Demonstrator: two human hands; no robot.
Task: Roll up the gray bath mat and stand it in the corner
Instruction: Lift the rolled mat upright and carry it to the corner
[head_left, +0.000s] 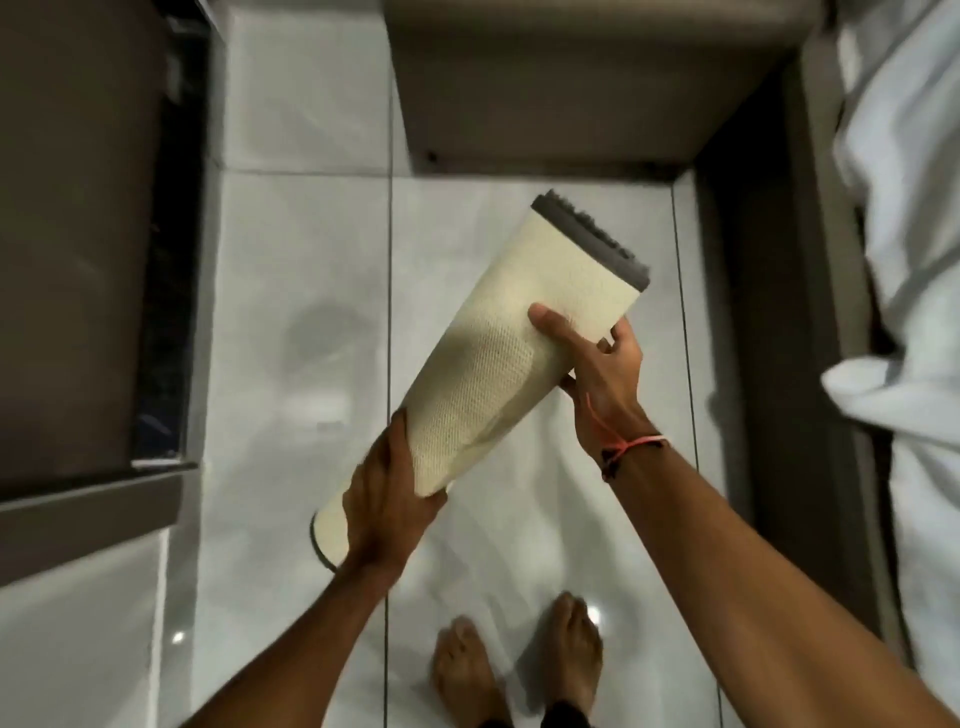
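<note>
In the head view, the person looks down at a glossy white tile floor (291, 312) and holds the mat (498, 358) in the air above it. The mat is fully rolled into a thick tube, with its cream woven backing on the outside and the gray pile showing only at the upper end, as a dark rim. The tube is tilted: its upper end points up and to the right, its lower end down and to the left. The left hand (387, 493) grips the lower part of the roll, with the fingers wrapped around the tube from the front, closed on it. The right hand (602, 364) holds the upper part, just below the gray end; the thumb lies flat across the backing and the other fingers curl around the far side, so this hand is also closed on the mat. A pink string (631, 447) is tied around the right wrist. Two bare feet (519, 660) stand on the floor under the arms. Beyond the mat there is a brown upholstered bench (571, 78), touching the floor. At the right edge lies a white sheet (904, 260), and at the left stands a dark cabinet (67, 234).
</note>
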